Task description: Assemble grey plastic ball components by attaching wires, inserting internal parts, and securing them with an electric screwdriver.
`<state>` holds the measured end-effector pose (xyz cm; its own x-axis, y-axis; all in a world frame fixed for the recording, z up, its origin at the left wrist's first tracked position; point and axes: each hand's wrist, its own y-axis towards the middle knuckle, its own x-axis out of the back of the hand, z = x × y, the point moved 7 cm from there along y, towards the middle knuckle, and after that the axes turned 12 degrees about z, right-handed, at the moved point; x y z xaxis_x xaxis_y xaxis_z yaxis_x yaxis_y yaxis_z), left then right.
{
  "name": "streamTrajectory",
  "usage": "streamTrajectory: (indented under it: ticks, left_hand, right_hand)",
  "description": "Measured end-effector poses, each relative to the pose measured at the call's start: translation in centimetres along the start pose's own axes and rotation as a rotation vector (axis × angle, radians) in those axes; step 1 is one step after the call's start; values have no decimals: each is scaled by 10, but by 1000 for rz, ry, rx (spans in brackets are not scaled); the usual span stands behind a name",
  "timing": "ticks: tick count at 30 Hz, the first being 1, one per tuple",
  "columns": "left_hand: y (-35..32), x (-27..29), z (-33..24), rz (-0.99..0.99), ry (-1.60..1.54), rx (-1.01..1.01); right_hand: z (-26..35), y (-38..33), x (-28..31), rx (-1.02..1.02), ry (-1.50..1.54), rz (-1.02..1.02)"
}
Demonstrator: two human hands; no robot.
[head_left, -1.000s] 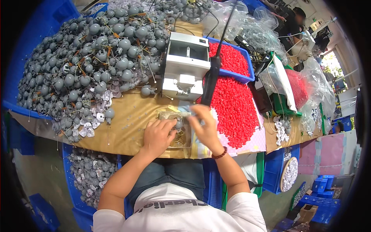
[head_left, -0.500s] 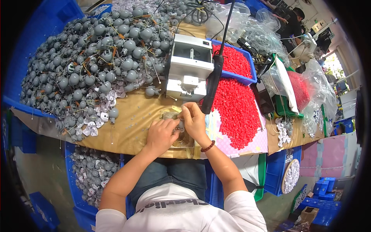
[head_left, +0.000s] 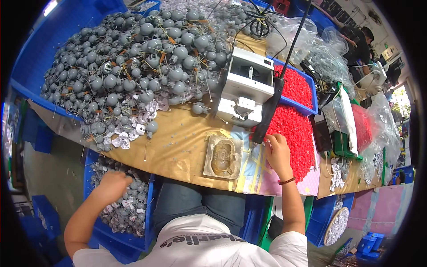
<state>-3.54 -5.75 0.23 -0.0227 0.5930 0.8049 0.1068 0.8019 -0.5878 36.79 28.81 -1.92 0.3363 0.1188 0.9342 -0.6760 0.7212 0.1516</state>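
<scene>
Seemingly for short reaches, the hollowed block (head_left: 223, 156) was set between grey balls (head_left: 136, 194) and red pieces (head_left: 291, 123). Over the former the left hand (head_left: 114, 184) was curled, by the latter the right hand (head_left: 278, 150); any grip could not be made out.

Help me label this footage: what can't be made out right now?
All in the head view:
Whether the left hand holds any grey parts: hidden by the hand itself.
Whether the right hand holds any red pieces: too small to tell.
Upper end of the black rod: cut off by the top edge.
</scene>
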Motion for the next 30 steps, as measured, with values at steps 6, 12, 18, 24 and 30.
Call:
streamTrajectory:
  ticks: [6, 12, 18, 24, 30]
  left_hand:
    - [93, 102, -25, -723, 79, 4]
    - [194, 117, 11, -693, 515, 364]
    - [209, 116, 17, -691, 542, 310]
    - [215, 110, 26, -642, 513, 296]
    - [203, 124, 14, -840, 550, 246]
  right_hand:
    - [-2, 6, -10, 63, -172, 44]
    - [-7, 10, -18, 81, -246, 20]
    - [-7, 12, -26, 78, -326, 49]
    - [-6, 7, -13, 71, -171, 48]
    - [-5, -7, 17, 28, 171, -114]
